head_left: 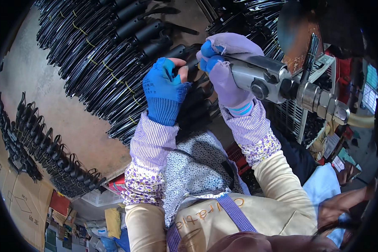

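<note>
My left hand (166,86), in a blue knit glove with bare fingertips, is closed round the end of a black umbrella handle (193,63); much of that handle is hidden. My right hand (229,69), in a lilac glove with blue fingertip covers, grips a silver air screwdriver (256,77). The tool lies level, its front end toward the left fingers, and its tip is hidden behind the right fingers. A metal coupling (321,101) joins its rear to a pale hose (361,120). Rows of umbrella frames (101,63) with shiny ribs and black handles lie beyond and left of my hands.
Yellow cords (109,69) run across the frames on the brown tabletop (88,138). More black handles with loops (50,143) line its left edge. A white plastic crate (296,113) with black parts stands at right. A cardboard box (23,206) is at lower left. Another person's arm (344,206) shows at lower right.
</note>
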`<state>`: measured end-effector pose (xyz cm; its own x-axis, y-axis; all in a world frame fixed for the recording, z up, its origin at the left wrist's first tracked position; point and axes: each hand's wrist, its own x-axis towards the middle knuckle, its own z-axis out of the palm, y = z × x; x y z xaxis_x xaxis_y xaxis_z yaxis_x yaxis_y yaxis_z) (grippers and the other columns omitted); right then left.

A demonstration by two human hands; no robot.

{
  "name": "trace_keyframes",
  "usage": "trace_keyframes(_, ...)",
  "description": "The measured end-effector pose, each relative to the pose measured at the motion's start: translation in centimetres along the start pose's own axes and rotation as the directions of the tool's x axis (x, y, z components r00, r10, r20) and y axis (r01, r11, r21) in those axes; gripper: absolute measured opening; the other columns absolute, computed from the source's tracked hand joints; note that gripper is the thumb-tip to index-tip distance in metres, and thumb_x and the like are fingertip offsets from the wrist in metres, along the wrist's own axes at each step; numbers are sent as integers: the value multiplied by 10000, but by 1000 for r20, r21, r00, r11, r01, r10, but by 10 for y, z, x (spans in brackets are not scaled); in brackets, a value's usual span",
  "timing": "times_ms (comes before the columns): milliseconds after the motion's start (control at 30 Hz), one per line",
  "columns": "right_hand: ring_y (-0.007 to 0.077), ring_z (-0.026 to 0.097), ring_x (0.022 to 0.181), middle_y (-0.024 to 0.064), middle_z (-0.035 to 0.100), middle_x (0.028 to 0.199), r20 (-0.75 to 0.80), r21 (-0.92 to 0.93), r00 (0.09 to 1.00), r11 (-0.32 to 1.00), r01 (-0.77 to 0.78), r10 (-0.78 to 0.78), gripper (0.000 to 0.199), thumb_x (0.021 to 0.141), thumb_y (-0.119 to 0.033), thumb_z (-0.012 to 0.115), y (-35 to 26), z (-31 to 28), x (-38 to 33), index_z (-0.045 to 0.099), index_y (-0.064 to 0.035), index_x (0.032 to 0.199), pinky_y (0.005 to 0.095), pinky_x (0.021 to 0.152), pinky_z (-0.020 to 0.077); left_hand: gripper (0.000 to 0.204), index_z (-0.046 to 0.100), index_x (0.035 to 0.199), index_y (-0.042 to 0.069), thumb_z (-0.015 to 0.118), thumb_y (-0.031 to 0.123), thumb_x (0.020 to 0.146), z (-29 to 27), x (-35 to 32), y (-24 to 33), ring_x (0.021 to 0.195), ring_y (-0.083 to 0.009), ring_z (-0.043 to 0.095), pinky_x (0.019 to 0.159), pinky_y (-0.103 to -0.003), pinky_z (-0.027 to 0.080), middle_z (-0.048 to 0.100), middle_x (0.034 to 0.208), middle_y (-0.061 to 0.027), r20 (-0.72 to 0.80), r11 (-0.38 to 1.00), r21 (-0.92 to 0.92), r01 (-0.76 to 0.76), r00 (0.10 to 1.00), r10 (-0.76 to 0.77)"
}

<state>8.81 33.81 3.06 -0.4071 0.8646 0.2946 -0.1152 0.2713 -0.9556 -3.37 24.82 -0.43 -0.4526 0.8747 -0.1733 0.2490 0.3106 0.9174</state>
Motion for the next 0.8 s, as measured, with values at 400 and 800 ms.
trace_keyframes(400, 172, 644, 682, 109, 676, 808, -15, 23, 1000, 1000, 8, -8, 269, 797, -113, 709, 2, 17, -6, 629, 8, 1024, 258, 596, 536, 134, 688, 897, 51, 685, 74, 765, -10, -6, -13, 604, -155, 549, 582, -275, 462, 638, 760, -53, -1, 998, -64, 2, 1000, -2)
trace_keyframes(800, 176, 647, 694, 129, 678, 872, 65, -107, 996, 992, 64, -57, 202, 812, -2, 628, 9, 23, -12, 627, 5, 1014, 267, 618, 540, 105, 687, 871, 55, 689, 70, 767, -11, -8, -21, 629, -169, 573, 606, -284, 480, 628, 799, -45, -1, 989, -53, -136, 991, 136)
